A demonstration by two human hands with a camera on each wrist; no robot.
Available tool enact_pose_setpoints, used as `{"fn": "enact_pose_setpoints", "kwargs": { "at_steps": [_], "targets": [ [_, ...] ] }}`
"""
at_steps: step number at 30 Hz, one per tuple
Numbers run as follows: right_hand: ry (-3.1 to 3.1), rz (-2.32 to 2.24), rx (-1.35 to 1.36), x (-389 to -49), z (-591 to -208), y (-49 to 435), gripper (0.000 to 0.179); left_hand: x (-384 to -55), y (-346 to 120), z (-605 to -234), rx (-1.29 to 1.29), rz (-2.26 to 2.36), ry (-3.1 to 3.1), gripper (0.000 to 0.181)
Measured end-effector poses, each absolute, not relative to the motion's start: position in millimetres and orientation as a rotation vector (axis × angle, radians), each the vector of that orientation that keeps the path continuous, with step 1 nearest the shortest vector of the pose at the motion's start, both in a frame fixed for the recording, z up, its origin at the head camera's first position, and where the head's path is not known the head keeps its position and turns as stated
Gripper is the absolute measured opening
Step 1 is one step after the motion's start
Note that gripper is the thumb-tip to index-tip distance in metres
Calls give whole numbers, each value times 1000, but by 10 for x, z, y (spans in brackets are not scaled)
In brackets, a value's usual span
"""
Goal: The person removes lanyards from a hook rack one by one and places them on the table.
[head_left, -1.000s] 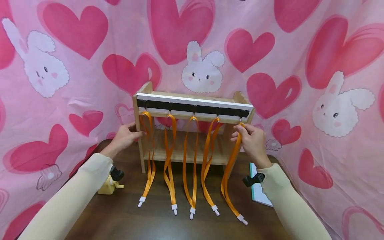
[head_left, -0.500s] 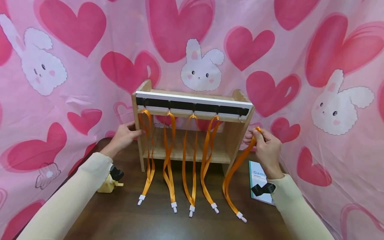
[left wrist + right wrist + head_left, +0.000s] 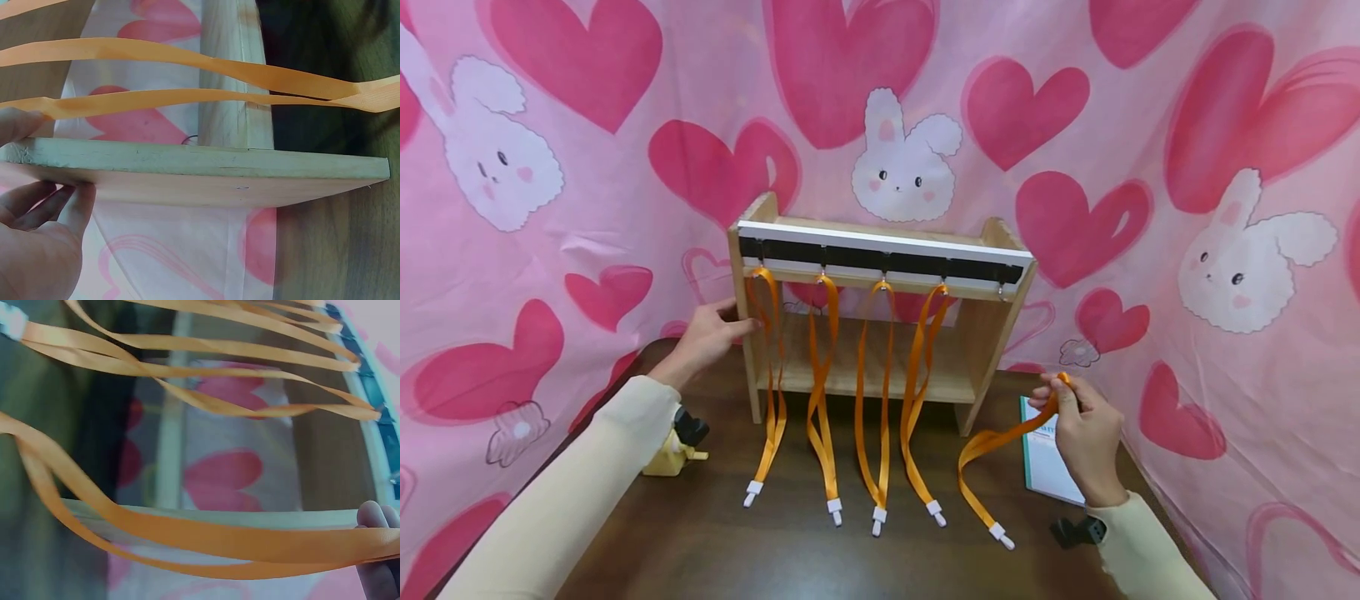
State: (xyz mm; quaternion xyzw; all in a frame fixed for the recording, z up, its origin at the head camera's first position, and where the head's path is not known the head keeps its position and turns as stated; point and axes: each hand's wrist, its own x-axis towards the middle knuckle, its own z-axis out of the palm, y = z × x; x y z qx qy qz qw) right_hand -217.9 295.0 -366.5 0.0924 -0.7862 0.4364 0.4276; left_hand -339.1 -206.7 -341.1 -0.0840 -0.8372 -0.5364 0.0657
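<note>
My right hand [image 3: 1086, 433] pinches the looped top of an orange lanyard [image 3: 992, 442] to the right of the wooden rack [image 3: 973, 358]. The strap sags down to a white clip [image 3: 1002, 535] low over the table. In the right wrist view, fingertips [image 3: 373, 515] press the strap [image 3: 219, 540] at the right edge. My left hand [image 3: 707, 337] grips the rack's left side panel; the left wrist view has the thumb on one face of the panel [image 3: 187, 161] and fingers on the other. Several orange lanyards [image 3: 822, 375] hang from hooks; the rightmost hook [image 3: 1002, 290] is bare.
Behind the right hand a white booklet [image 3: 1052, 462] with a green edge lies on the dark wooden table [image 3: 737, 550]. A small yellow object [image 3: 666, 458] stands beside the left wrist. A pink heart-and-rabbit curtain [image 3: 715, 75] surrounds the table.
My right hand took the rightmost lanyard off its hook and moved right and down with it. The clip end shifted slightly. My left hand kept its grip on the rack.
</note>
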Motion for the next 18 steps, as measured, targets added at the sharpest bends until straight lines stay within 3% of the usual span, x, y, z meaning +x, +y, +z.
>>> {"fn": "enact_pose_setpoints", "kwargs": {
  "at_steps": [13, 18],
  "targets": [
    [-2158, 869, 313, -1814, -4179, 2703, 14, -3395, -2071, -3417, -261, -1620, -2539, 62],
    [-2317, 1235, 219, -1706, -4203, 2484, 14, -3397, -2085, -3401, -265, -1589, -2546, 58]
  ]
}}
